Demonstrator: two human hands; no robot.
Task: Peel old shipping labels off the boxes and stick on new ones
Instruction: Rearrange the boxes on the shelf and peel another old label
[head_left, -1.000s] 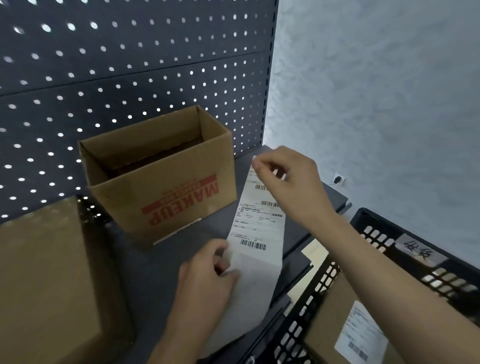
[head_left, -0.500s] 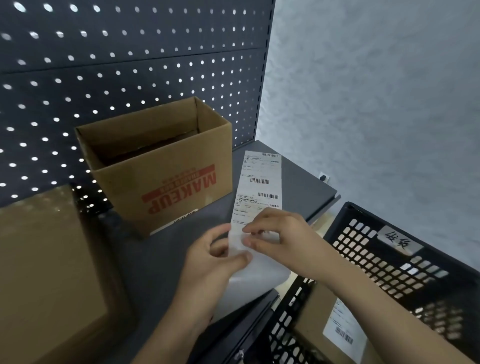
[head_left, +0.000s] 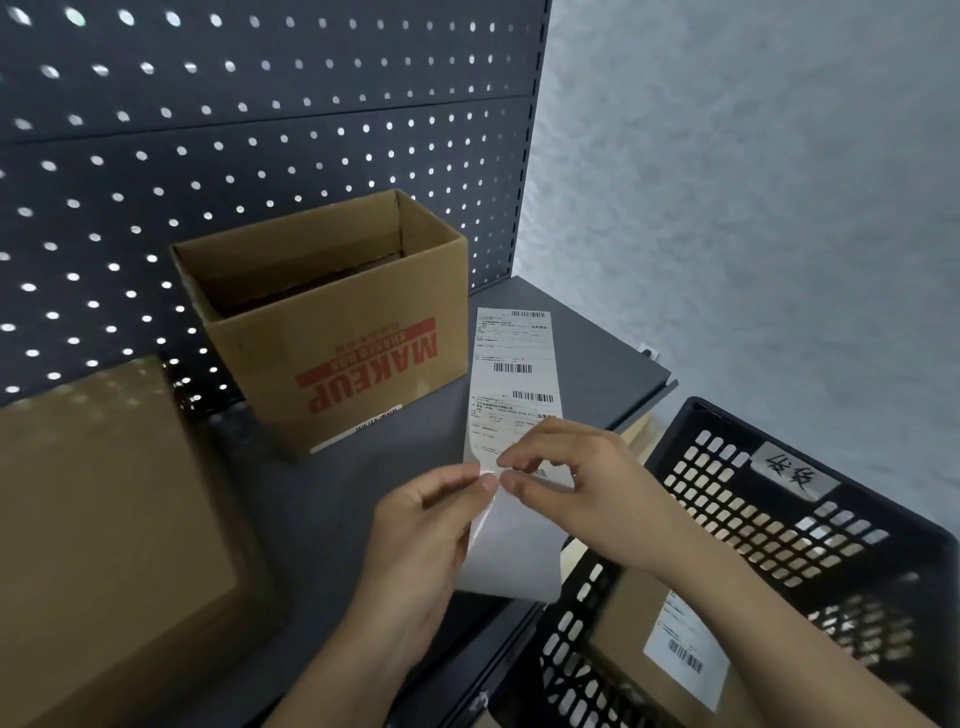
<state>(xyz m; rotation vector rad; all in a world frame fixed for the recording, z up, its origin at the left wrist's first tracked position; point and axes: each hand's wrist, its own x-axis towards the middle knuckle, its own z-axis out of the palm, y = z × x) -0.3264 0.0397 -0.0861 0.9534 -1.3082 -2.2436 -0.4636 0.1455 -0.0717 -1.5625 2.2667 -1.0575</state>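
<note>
A long white strip of printed shipping labels (head_left: 511, 379) lies on the dark shelf (head_left: 597, 353), its blank lower end lifted toward me. My left hand (head_left: 421, 545) pinches the strip's left edge between thumb and fingers. My right hand (head_left: 582, 488) pinches the same spot from the right, fingertips almost touching the left thumb. An open cardboard box marked MAKEUP (head_left: 332, 317) stands upside-down-printed behind the strip, with a label edge showing at its bottom.
A plain closed carton (head_left: 104, 530) fills the shelf's left. At right a black perforated crate (head_left: 779, 525) with a handwritten tag holds a box bearing a white shipping label (head_left: 685, 649). A dark pegboard (head_left: 260, 130) backs the shelf.
My right hand came down from the strip's far end to its middle, beside the left hand. Both hands now pinch the strip at one spot and its lower end has lifted.
</note>
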